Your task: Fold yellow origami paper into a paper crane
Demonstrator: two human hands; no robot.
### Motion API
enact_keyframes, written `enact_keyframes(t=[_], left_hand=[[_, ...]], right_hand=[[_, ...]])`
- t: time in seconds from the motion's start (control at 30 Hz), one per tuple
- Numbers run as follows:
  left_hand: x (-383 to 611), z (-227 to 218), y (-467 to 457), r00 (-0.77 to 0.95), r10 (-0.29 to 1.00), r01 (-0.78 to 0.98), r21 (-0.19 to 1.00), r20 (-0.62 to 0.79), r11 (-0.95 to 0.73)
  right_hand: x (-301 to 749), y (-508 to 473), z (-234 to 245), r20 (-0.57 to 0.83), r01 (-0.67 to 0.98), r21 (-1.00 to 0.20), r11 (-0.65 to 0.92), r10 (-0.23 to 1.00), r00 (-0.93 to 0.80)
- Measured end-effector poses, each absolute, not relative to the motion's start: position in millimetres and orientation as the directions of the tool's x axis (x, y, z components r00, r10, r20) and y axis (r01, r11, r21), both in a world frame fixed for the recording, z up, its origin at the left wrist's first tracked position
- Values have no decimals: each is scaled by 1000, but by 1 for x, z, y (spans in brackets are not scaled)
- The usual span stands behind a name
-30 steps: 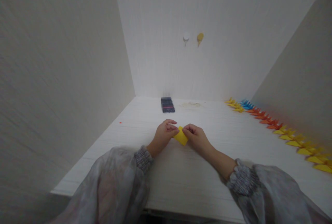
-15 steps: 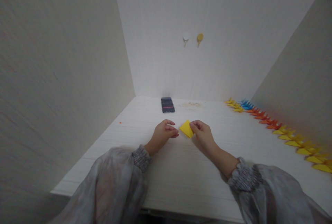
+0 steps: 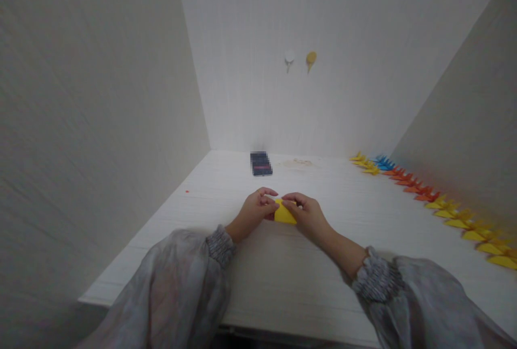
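Note:
A small folded piece of yellow paper [image 3: 286,215] is held between my two hands above the white table. My left hand [image 3: 257,208] pinches its left edge between thumb and fingers. From the other side, my right hand [image 3: 306,212] grips the upper right part, thumb on the face toward me and index finger along the top. Parts of the paper are hidden behind the fingers, so its full folded shape does not show.
Folded paper cranes in yellow [image 3: 460,222], orange-red [image 3: 416,187] and blue [image 3: 383,162] line the right side. A phone [image 3: 262,164] lies near the back wall. Two hooks [image 3: 311,58] hang on that wall. An orange speck [image 3: 187,192] lies at left.
The yellow paper has turned and come slightly left and nearer to me. My left hand, apart from it before, now grips it too; my right hand has shifted left.

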State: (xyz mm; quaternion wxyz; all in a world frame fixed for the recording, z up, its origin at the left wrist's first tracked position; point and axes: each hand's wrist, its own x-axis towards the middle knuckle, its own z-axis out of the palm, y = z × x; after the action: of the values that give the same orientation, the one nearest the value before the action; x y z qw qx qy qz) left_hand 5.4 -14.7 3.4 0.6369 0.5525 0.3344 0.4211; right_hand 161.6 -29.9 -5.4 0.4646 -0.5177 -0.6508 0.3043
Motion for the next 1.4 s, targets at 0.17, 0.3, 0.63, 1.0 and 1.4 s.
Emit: enact_keyframes(t=[0.17, 0.3, 0.63, 1.0, 1.4], left_hand=[[6, 5, -14, 370, 928, -204, 978, 46, 32], [7, 2, -10, 258, 962, -232, 972, 88, -27], [6, 7, -15, 342, 938, -256, 966, 59, 33], [-2, 7, -15, 385, 914, -312, 950, 132, -6], [0, 6, -16, 392, 906, -296, 954, 158, -39]], right_hand=[[162, -28, -8, 329, 239, -916, 323, 944, -16], [160, -27, -10, 294, 48, -953, 300, 950, -107], [163, -25, -10, 328, 72, -940, 334, 941, -86], [164, -34, 3, 340, 33, -938, 346, 932, -122], [161, -36, 2, 234, -97, -969, 227, 971, -58]])
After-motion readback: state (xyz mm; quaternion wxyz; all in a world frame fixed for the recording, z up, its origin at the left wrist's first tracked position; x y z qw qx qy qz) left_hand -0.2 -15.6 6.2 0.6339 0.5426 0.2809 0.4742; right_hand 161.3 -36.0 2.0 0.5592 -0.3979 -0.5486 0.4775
